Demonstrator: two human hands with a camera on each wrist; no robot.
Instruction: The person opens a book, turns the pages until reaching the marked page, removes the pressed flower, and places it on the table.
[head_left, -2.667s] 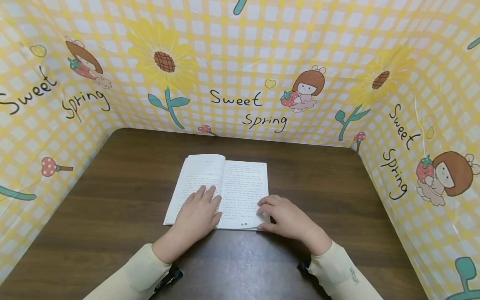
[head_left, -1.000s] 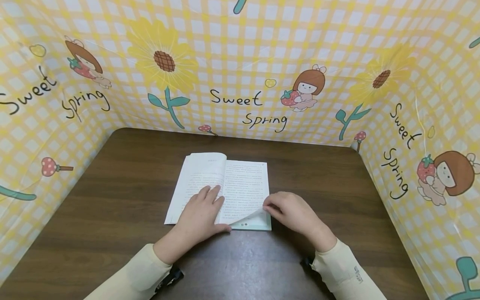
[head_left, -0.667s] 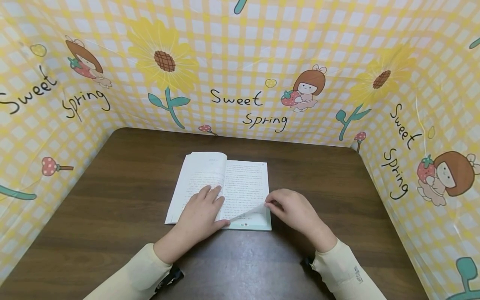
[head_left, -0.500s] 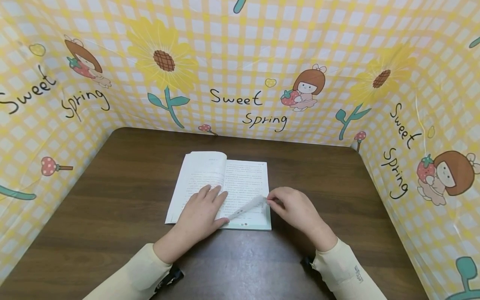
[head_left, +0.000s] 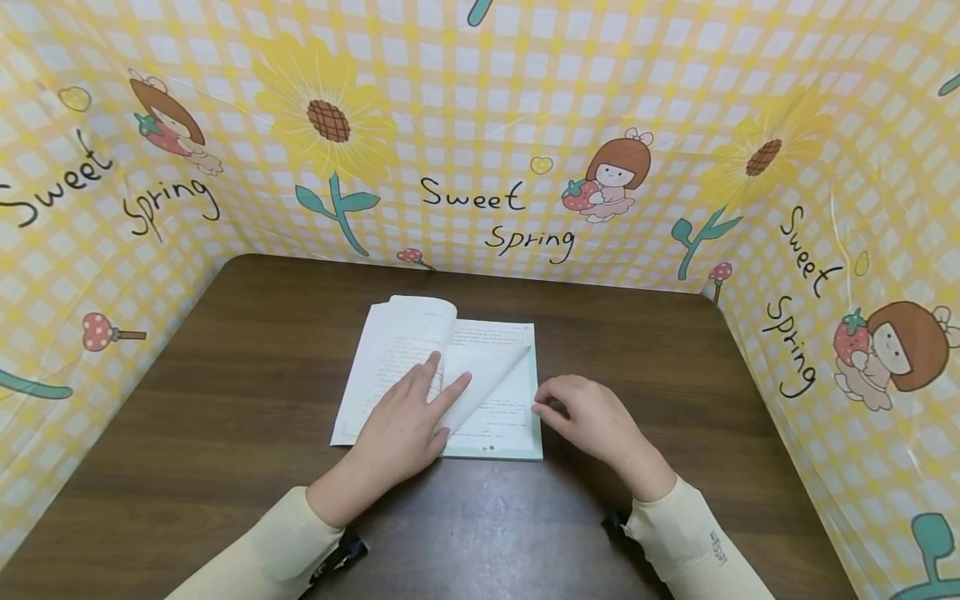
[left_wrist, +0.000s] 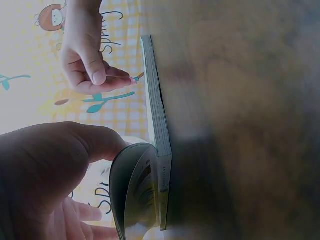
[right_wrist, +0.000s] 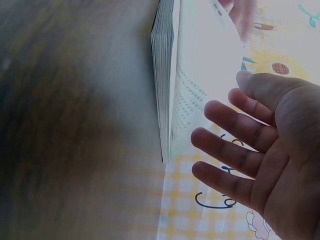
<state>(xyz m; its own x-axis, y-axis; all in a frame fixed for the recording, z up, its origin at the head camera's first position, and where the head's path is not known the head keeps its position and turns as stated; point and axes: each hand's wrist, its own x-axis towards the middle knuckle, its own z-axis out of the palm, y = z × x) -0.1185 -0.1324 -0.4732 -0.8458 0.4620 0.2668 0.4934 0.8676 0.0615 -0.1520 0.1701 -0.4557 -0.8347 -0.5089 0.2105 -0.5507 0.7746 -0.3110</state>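
Observation:
An open book (head_left: 506, 437) with printed pages lies on the brown table. My left hand (head_left: 397, 421) rests on its left page, fingers spread and fairly straight. Beside the thumb, a turning leaf (head_left: 489, 371) is folded up diagonally from the right side, its free corner near the right edge. My right hand (head_left: 596, 421) hovers just right of the book. In the right wrist view, the right fingers (right_wrist: 235, 147) are loosely bent, apart from the lifted leaf (right_wrist: 205, 45), with nothing between them. The left wrist view has the left thumb (left_wrist: 102, 142) against a curved leaf (left_wrist: 122, 170).
Brown wooden table (head_left: 225, 400) surrounds the book. A yellow checked cloth (head_left: 480, 108) with printed flowers and figures stands as walls at the back and both sides. Dark straps (head_left: 337, 558) show under the cream sleeves (head_left: 262, 546).
The right hand pinched the lower right corner of a leaf and raised it, then let go. The leaf has folded further up and left. The left hand's fingers have spread, its thumb shifting inward.

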